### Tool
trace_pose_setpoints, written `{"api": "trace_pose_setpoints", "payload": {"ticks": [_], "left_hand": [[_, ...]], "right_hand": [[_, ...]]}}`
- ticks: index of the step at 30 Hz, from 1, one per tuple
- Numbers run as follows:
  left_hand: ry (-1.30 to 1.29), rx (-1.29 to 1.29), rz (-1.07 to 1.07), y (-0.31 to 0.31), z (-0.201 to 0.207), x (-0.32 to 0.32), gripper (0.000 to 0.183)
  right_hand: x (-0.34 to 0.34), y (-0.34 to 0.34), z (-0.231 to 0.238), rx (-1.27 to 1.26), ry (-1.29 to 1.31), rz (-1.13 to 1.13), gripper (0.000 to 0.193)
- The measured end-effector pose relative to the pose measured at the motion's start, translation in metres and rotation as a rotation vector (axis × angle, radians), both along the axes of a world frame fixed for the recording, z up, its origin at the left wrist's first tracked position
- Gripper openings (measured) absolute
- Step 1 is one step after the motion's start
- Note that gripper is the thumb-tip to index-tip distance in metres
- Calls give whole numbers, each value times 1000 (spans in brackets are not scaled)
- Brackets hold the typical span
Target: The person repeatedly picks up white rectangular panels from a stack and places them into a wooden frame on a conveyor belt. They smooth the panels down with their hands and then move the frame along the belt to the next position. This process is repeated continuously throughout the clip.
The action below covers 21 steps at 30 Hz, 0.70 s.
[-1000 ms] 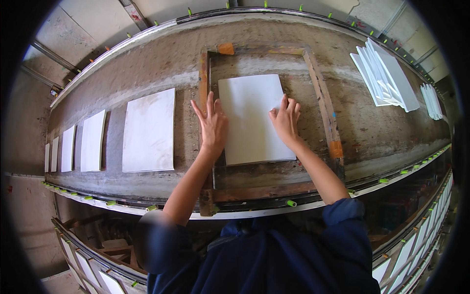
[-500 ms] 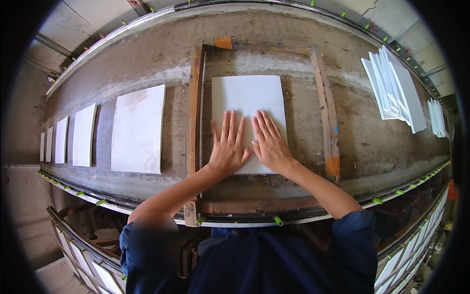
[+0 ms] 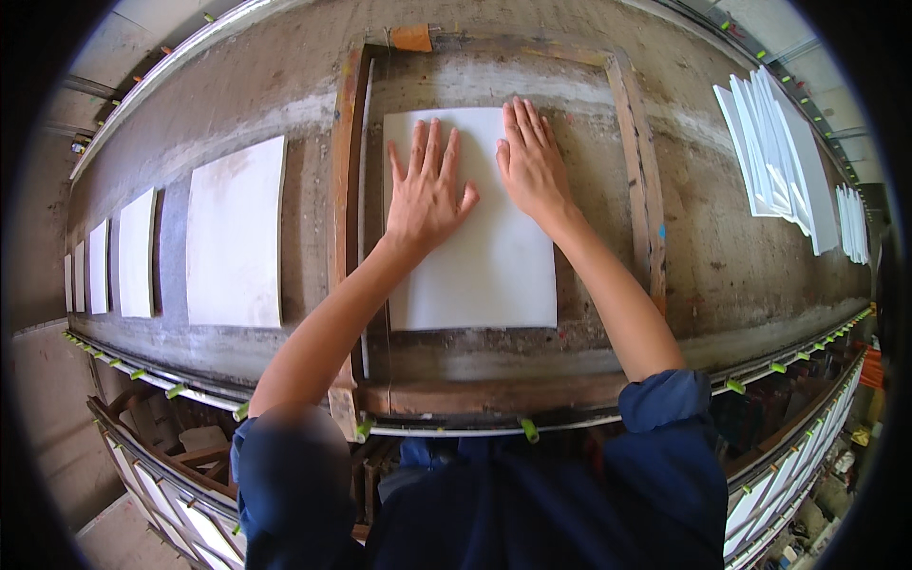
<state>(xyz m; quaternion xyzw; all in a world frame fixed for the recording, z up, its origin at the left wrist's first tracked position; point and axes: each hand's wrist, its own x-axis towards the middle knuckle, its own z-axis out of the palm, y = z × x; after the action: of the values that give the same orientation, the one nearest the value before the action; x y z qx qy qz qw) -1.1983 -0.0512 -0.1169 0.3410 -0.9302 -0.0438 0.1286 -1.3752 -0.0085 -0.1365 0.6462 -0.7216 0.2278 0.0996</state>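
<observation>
A white rectangular sheet (image 3: 475,275) lies flat on the long brown table, within a worn wooden frame (image 3: 643,180). On the upper left part of the sheet rests my left hand (image 3: 425,198), palm down, fingers spread. Over the sheet's upper right edge lies my right hand (image 3: 534,166), also flat, its fingers straight and close together, the tips reaching past the top edge. Neither hand grips anything. Whether a fine mesh spans the frame, between my palms and the sheet, I cannot tell.
More white sheets (image 3: 236,237) lie in a row to the left. At the far right stands a fanned stack of white sheets (image 3: 774,157), with another bundle (image 3: 852,223) beyond it. Green clips (image 3: 529,430) line the table's near rail. Racks (image 3: 204,527) sit below.
Both hands have slid away from me toward the sheet's top edge, and the right hand now lies over its right edge. The whole view has shifted slightly.
</observation>
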Motion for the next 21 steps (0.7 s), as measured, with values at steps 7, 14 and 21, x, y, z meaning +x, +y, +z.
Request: {"api": "trace_pose_setpoints", "payload": {"ticks": [7, 14, 21], "left_hand": [[-162, 82, -148, 96, 17, 42, 73], [-231, 44, -162, 105, 21, 40, 78], [-96, 40, -370, 98, 9, 41, 82]], "right_hand": [[58, 126, 20, 229, -18, 208, 55], [62, 138, 29, 257, -75, 240, 59], [40, 143, 26, 57, -136, 341, 48]]}}
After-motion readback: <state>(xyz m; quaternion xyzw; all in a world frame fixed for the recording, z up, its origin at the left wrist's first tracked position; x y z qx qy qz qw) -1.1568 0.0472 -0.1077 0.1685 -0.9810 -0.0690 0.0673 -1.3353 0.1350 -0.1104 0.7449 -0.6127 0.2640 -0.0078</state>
